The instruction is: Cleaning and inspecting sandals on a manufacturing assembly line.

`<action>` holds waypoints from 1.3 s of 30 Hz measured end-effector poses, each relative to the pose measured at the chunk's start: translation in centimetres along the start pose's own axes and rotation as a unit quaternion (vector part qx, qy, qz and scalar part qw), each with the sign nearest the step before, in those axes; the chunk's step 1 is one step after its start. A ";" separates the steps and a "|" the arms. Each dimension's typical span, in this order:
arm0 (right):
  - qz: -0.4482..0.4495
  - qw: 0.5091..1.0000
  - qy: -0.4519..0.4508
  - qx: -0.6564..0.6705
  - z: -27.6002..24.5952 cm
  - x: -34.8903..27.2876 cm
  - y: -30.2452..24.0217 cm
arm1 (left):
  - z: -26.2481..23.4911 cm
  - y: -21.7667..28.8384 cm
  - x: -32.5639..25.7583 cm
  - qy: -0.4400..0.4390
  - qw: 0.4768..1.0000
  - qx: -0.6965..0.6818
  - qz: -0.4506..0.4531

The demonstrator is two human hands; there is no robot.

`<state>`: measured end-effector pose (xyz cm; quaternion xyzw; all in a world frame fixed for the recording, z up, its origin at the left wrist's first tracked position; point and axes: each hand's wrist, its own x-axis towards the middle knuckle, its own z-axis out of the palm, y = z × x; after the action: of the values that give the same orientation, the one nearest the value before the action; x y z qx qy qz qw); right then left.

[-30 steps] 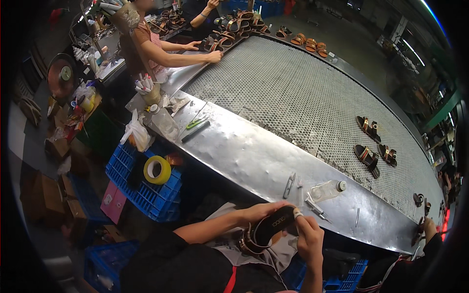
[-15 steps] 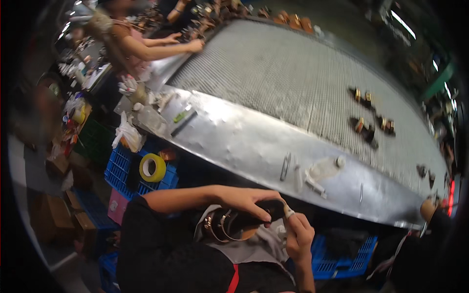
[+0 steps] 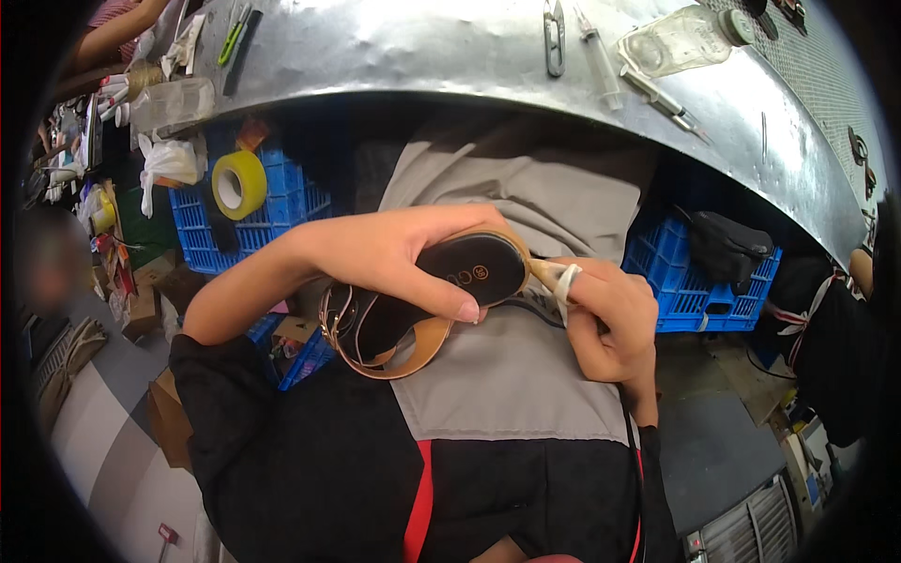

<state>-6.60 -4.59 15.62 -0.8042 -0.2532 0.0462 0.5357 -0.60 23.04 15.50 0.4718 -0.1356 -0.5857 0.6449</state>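
Observation:
A sandal (image 3: pixel 474 267) with a black insole and tan straps with metal buckles lies tilted above my lap, its heel pointing right. My left hand (image 3: pixel 394 249) is closed around it, thumb pressed on the insole and fingers hidden behind the far side. Against the heel edge rests the covered fingertip of my right hand (image 3: pixel 610 314), a pale band round that finger. The other right fingers are curled in, and whatever they may hold is hidden. A grey apron (image 3: pixel 507 389) covers my lap beneath the sandal.
Ahead, a metal bench (image 3: pixel 375 52) carries thread snips (image 3: pixel 554 42), a syringe (image 3: pixel 596 61) and a clear bottle (image 3: pixel 680 42). Blue crates stand below it; yellow tape (image 3: pixel 239 186) is by the left one, a black pouch (image 3: pixel 730 246) on the right one. Another person's arm (image 3: pixel 117 33) shows far left.
My view has swung down from the wide mesh-topped table to my lap. The sandal now shows its insole more fully, and my right fingertip is at its heel edge.

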 end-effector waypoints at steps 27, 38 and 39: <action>0.025 0.960 0.243 0.134 -2.3 3.4 3.5 | 0.4 1.0 0.8 -0.013 0.995 -0.072 -0.070; -0.035 0.895 0.351 -0.272 -8.5 12.5 8.1 | 0.5 1.5 0.6 -0.030 0.994 -0.072 -0.080; -0.028 0.893 0.351 -0.281 -8.8 12.2 7.9 | 0.5 0.9 0.7 -0.038 0.994 -0.078 -0.072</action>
<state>9.83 -8.72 14.70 -0.8777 -0.0732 -0.3272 0.3423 -0.23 22.06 16.21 0.4061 -0.0791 -0.6571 0.6301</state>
